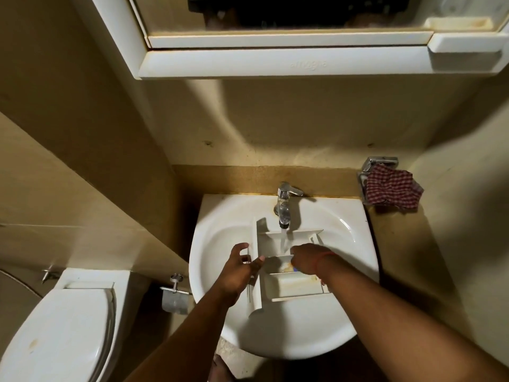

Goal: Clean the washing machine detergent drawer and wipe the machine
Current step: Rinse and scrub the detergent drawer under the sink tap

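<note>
**In the sink basin: drawer under running tap, both hands on it**

In the white sink (220, 244), the detergent drawer (292, 288) lies flat, spanning most of the bowl's middle. Its front panel stands on edge at the left, its back end reaches under the faucet (285, 205). A stream of water falls into the rear compartment. Open basin shows left of the panel and in front of the drawer; the right side of the drawer sits near the bowl's right slope. The sink rim is close to the wall on the left and the tan tabletop (399, 244) on the right.

Left hand (239, 268) grips the front panel, thumb hooked over its top edge, fingers (239, 248) spread on the outer face. Right hand (305, 260) reaches into the middle compartment, fingers curled down; something small and blue shows just below it, cannot tell what it holds. A red thread circles the right wrist.

Drawer is white plastic, three compartments, with orange-brown residue in the middle one and yellowish staining along the front one.

A red checked cloth (392, 190) sits on a metal holder (380, 162) at the back right. Toilet (63, 326) is at lower left, mirror cabinet (275, 62) overhead.
</note>
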A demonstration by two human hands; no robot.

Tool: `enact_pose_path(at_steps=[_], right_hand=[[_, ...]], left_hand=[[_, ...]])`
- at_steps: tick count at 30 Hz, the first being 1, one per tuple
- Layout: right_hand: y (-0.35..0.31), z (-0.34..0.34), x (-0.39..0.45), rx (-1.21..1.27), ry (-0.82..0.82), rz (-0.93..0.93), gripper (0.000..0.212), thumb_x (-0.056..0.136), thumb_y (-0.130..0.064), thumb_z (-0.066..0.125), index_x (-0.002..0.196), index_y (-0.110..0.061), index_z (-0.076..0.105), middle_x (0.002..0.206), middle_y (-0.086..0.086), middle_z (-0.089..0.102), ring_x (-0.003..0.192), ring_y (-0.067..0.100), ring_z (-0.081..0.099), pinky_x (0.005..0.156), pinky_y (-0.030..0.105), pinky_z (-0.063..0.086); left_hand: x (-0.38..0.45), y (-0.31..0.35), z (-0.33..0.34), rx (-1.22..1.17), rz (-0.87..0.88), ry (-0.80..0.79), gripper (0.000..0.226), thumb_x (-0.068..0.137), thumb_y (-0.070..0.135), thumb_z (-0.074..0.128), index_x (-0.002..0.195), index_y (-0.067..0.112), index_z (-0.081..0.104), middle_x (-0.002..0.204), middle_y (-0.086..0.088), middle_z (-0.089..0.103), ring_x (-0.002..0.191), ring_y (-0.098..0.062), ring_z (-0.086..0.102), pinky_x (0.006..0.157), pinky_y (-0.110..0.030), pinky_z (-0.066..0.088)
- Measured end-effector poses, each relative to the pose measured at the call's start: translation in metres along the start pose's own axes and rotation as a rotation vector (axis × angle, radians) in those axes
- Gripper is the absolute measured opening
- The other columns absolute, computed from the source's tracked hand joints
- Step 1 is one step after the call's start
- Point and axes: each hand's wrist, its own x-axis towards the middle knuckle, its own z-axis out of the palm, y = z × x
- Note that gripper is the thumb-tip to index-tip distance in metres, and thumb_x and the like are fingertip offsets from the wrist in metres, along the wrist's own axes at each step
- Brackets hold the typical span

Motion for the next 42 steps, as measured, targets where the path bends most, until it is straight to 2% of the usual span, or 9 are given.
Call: enact_pose_path(at_steps=[7, 13, 19, 21, 26, 29, 34, 37, 42], right_hand=[[-0.044, 0.005, 0.000, 0.210, -0.006, -0.194, 0.016, 0.091, -0.034, 0.044, 0.095, -0.026, 0.057, 0.107, 0.004, 0.064, 0.097, 0.029, 0.061, 0.087, 0.041, 0.048], [-0.007, -0.006, 0.008, 0.009, 0.036, 0.050, 0.032, 0.094, -0.012, 0.046, 0.120, -0.005, 0.061, 0.122, 0.016, 0.064, 0.110, 0.034, 0.062, 0.088, 0.034, 0.049], [-0.035, -0.020, 0.023, 2.052, 0.184, -0.017, 0.032, 0.093, 0.018, 0.031, 0.105, 0.003, 0.057, 0.094, 0.013, 0.057, 0.085, 0.023, 0.060, 0.095, 0.040, 0.050], [-0.041, -0.011, 0.017, 1.973, 0.140, -0.109, 0.034, 0.094, 0.019, 0.029, 0.103, -0.001, 0.056, 0.102, 0.017, 0.059, 0.095, 0.026, 0.060, 0.096, 0.032, 0.048], [0.012, 0.016, 0.018, 0.247, 0.105, -0.197, 0.040, 0.096, -0.003, 0.040, 0.126, -0.018, 0.062, 0.134, 0.009, 0.058, 0.124, 0.027, 0.054, 0.102, 0.033, 0.043], [0.014, 0.012, 0.017, -0.103, 0.012, -0.136, 0.031, 0.098, -0.014, 0.042, 0.121, -0.006, 0.060, 0.126, 0.018, 0.058, 0.115, 0.035, 0.056, 0.095, 0.038, 0.047], [-0.023, -0.008, 0.041, 1.149, 0.422, 0.137, 0.028, 0.081, -0.015, 0.050, 0.106, -0.011, 0.061, 0.106, 0.016, 0.067, 0.097, 0.033, 0.065, 0.087, 0.040, 0.054], [-0.041, -0.010, 0.041, 2.174, 0.193, -0.058, 0.029, 0.095, 0.006, 0.041, 0.120, -0.002, 0.054, 0.093, 0.010, 0.059, 0.083, 0.020, 0.062, 0.080, 0.032, 0.058], [-0.074, 0.006, 0.013, 1.449, 0.167, -0.363, 0.042, 0.097, 0.008, 0.038, 0.121, -0.018, 0.061, 0.114, -0.003, 0.066, 0.111, 0.018, 0.061, 0.089, 0.021, 0.050]], left_hand=[[0.002, -0.002, -0.001, 0.022, 0.002, 0.008, 0.051, 0.087, 0.024, 0.073, 0.128, 0.026, 0.042, 0.119, -0.016, 0.058, 0.079, -0.023, 0.062, 0.067, -0.037, 0.050], [-0.001, 0.000, 0.000, 0.008, 0.010, -0.002, 0.041, 0.089, 0.021, 0.071, 0.120, 0.027, 0.045, 0.112, -0.015, 0.060, 0.079, -0.023, 0.058, 0.066, -0.036, 0.047], [0.000, -0.002, 0.000, 0.018, 0.010, 0.008, 0.049, 0.088, 0.024, 0.072, 0.127, 0.024, 0.043, 0.118, -0.017, 0.057, 0.079, -0.023, 0.058, 0.067, -0.037, 0.048], [0.001, -0.003, -0.001, 0.017, 0.009, 0.008, 0.050, 0.087, 0.024, 0.072, 0.128, 0.025, 0.042, 0.120, -0.018, 0.056, 0.079, -0.023, 0.058, 0.067, -0.037, 0.048], [0.002, -0.003, -0.002, 0.018, 0.010, -0.005, 0.052, 0.087, 0.026, 0.073, 0.129, 0.025, 0.042, 0.121, -0.018, 0.057, 0.082, -0.025, 0.061, 0.071, -0.038, 0.051], [0.002, -0.003, -0.001, 0.015, 0.008, 0.003, 0.051, 0.088, 0.024, 0.072, 0.129, 0.024, 0.042, 0.120, -0.017, 0.057, 0.082, -0.025, 0.060, 0.071, -0.038, 0.050], [0.003, -0.002, -0.002, 0.025, 0.005, -0.001, 0.052, 0.087, 0.026, 0.073, 0.129, 0.025, 0.042, 0.118, -0.015, 0.058, 0.083, -0.024, 0.061, 0.072, -0.037, 0.051], [0.002, -0.001, -0.001, 0.028, 0.006, -0.008, 0.051, 0.088, 0.025, 0.072, 0.130, 0.024, 0.042, 0.116, -0.014, 0.058, 0.083, -0.023, 0.060, 0.071, -0.036, 0.050], [0.001, 0.000, -0.003, 0.029, 0.015, -0.002, 0.046, 0.091, 0.021, 0.068, 0.128, 0.026, 0.042, 0.116, -0.012, 0.059, 0.088, -0.023, 0.065, 0.069, -0.031, 0.053]])
